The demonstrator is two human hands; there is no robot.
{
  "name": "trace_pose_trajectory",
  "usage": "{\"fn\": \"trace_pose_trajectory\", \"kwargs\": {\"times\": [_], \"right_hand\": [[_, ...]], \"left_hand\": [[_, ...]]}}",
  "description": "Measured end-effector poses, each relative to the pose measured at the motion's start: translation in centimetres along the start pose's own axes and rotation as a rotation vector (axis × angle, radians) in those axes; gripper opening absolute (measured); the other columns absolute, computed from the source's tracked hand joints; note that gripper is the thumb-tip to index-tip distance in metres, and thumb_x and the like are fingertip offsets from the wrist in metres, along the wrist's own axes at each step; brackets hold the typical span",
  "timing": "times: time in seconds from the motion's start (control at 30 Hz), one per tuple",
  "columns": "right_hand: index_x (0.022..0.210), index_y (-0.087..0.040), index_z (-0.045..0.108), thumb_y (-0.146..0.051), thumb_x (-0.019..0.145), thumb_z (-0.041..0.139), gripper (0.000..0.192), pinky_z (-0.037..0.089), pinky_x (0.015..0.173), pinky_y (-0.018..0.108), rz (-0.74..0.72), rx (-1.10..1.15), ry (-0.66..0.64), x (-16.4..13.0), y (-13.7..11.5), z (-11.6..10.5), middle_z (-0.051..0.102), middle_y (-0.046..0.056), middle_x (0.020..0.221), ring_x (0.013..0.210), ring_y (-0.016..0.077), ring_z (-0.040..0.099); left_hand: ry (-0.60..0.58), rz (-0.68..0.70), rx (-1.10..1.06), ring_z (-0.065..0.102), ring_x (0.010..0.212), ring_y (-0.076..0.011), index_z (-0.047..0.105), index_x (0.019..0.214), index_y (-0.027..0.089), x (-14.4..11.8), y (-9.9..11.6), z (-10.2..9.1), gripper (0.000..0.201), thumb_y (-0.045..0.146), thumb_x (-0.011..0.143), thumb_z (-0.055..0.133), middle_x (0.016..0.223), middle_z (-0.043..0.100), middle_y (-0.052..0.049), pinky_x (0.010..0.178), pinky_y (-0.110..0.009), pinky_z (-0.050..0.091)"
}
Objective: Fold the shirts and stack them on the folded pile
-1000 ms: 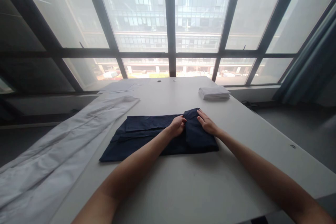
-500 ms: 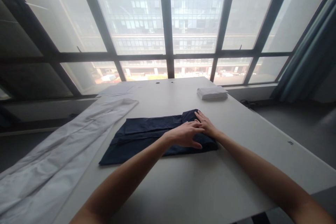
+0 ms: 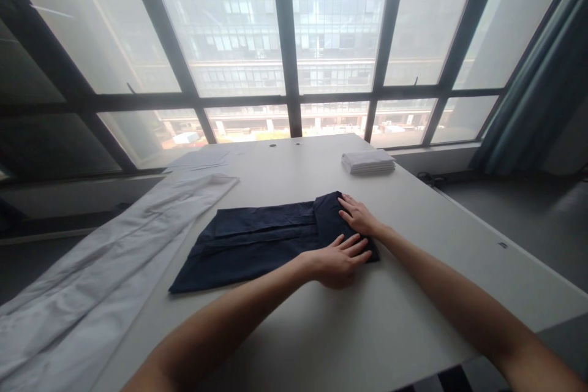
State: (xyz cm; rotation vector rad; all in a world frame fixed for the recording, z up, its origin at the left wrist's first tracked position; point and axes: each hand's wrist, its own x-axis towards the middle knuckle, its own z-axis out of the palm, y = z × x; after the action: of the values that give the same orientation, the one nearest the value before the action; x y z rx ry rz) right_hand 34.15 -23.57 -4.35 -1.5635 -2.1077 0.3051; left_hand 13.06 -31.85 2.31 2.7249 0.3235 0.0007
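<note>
A wide window (image 3: 294, 99) with dark frames fills the background, a pale building showing through its panes. In front of it stretches the white tabletop (image 3: 289, 190), its far end reaching toward the glass. A long white fabric (image 3: 114, 251), creased lengthwise, lies along the left side, running down to the lower left corner. A blue-grey curtain (image 3: 523, 86) hangs at the right end of the window. The navy cloth (image 3: 257, 239) lies flat near the middle of the tabletop, just to the right of the white fabric, its right end folded over into a thicker band beneath the person's hands. The left hand (image 3: 337, 264) rests at the near side of that band, palm down, fingers spread and pinching nothing. The right hand (image 3: 361, 217) lies along the band's right edge toward the far corner, fingers extended and slightly apart, the two hands near each other without clasping. Thin pale sheets (image 3: 199, 160) lie at the far left, beyond the white fabric. A folded white stack (image 3: 368, 162) sits near the far right edge, well apart from the navy cloth. A small dark disc (image 3: 272, 146) marks the far end.
</note>
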Motion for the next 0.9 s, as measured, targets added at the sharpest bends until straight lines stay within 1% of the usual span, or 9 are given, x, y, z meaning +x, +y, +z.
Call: {"fn": "trace_pose_trajectory", "kwargs": {"times": [0.13, 0.23, 0.4, 0.5, 0.57, 0.67, 0.77, 0.83, 0.9], "right_hand": [[0.158, -0.017, 0.036, -0.042, 0.104, 0.036, 0.060, 0.019, 0.124, 0.052, 0.031, 0.003, 0.043, 0.5, -0.3, -0.4, 0.025, 0.015, 0.167, 0.155, 0.0278, 0.020], [0.160, -0.019, 0.033, -0.042, 0.104, 0.035, 0.060, 0.017, 0.123, 0.057, 0.034, -0.016, 0.039, 1.3, -0.4, -0.6, 0.023, 0.014, 0.168, 0.156, 0.0296, 0.017], [0.160, -0.020, 0.033, -0.046, 0.103, 0.035, 0.062, 0.014, 0.122, 0.062, -0.014, -0.057, -0.161, 1.6, -0.8, -0.2, 0.024, 0.012, 0.167, 0.156, 0.0311, 0.015], [0.160, -0.018, 0.032, -0.047, 0.104, 0.031, 0.063, 0.015, 0.123, 0.060, 0.019, -0.019, -0.065, 1.4, -0.7, 0.1, 0.024, 0.012, 0.167, 0.156, 0.0299, 0.017], [0.159, -0.016, 0.035, -0.043, 0.105, 0.031, 0.061, 0.019, 0.124, 0.055, 0.044, -0.006, 0.049, 1.4, -0.5, 0.3, 0.029, 0.014, 0.166, 0.155, 0.0279, 0.021], [0.153, -0.011, 0.044, -0.039, 0.104, 0.031, 0.058, 0.023, 0.124, 0.046, 0.032, -0.016, 0.110, 1.4, -0.3, 0.5, 0.039, 0.016, 0.161, 0.152, 0.0261, 0.029], [0.151, -0.011, 0.049, -0.040, 0.104, 0.032, 0.058, 0.025, 0.124, 0.045, -0.006, -0.025, 0.069, 1.3, -0.4, 0.4, 0.042, 0.015, 0.159, 0.151, 0.0271, 0.032], [0.151, -0.012, 0.049, -0.040, 0.104, 0.032, 0.057, 0.025, 0.124, 0.046, -0.004, -0.027, 0.075, 1.2, -0.6, 0.1, 0.042, 0.014, 0.160, 0.152, 0.0274, 0.031], [0.151, -0.010, 0.048, -0.039, 0.104, 0.032, 0.058, 0.025, 0.124, 0.044, -0.011, -0.021, 0.086, 1.1, -0.8, -0.2, 0.040, 0.015, 0.160, 0.152, 0.0265, 0.031]], "left_hand": [[0.070, 0.117, -0.111, 0.043, 0.145, -0.0332, 0.055, 0.146, 0.031, 0.4, 0.1, -0.7, 0.053, 0.032, 0.094, 0.060, 0.152, 0.053, -0.005, 0.121, -0.052, 0.032], [0.294, 0.067, -0.154, 0.060, 0.128, -0.0274, 0.067, 0.133, 0.029, 1.2, -0.7, -1.3, 0.038, 0.026, 0.097, 0.053, 0.136, 0.066, -0.004, 0.115, -0.040, 0.041], [0.660, -0.382, -0.007, 0.056, 0.127, -0.0288, 0.070, 0.119, 0.020, 2.0, -5.4, -0.9, 0.035, 0.014, 0.092, 0.050, 0.131, 0.064, -0.012, 0.116, -0.042, 0.037], [0.775, -0.752, -0.051, 0.051, 0.133, -0.0320, 0.061, 0.134, 0.015, 1.4, -9.1, -0.8, 0.042, 0.020, 0.092, 0.055, 0.139, 0.058, -0.018, 0.114, -0.046, 0.037], [0.761, -0.878, -0.107, 0.052, 0.133, -0.0335, 0.057, 0.138, 0.013, 0.9, -10.9, -1.0, 0.048, 0.026, 0.092, 0.058, 0.137, 0.061, -0.020, 0.113, -0.048, 0.037], [0.777, -0.858, -0.277, 0.058, 0.127, -0.0329, 0.060, 0.137, 0.015, 0.8, -12.2, -1.4, 0.048, 0.028, 0.091, 0.064, 0.132, 0.067, -0.017, 0.111, -0.048, 0.040], [0.856, -0.657, -0.480, 0.064, 0.121, -0.0280, 0.069, 0.126, 0.018, 1.2, -12.3, -1.7, 0.039, 0.021, 0.088, 0.066, 0.128, 0.071, -0.011, 0.108, -0.041, 0.045], [0.931, -0.561, -0.516, 0.067, 0.116, -0.0249, 0.073, 0.121, 0.017, 1.5, -12.2, -2.0, 0.035, 0.017, 0.087, 0.063, 0.125, 0.073, -0.009, 0.106, -0.037, 0.049], [0.960, -0.581, -0.446, 0.068, 0.113, -0.0229, 0.074, 0.120, 0.016, 1.5, -12.0, -2.2, 0.034, 0.016, 0.089, 0.060, 0.124, 0.074, -0.009, 0.105, -0.034, 0.050]]}}
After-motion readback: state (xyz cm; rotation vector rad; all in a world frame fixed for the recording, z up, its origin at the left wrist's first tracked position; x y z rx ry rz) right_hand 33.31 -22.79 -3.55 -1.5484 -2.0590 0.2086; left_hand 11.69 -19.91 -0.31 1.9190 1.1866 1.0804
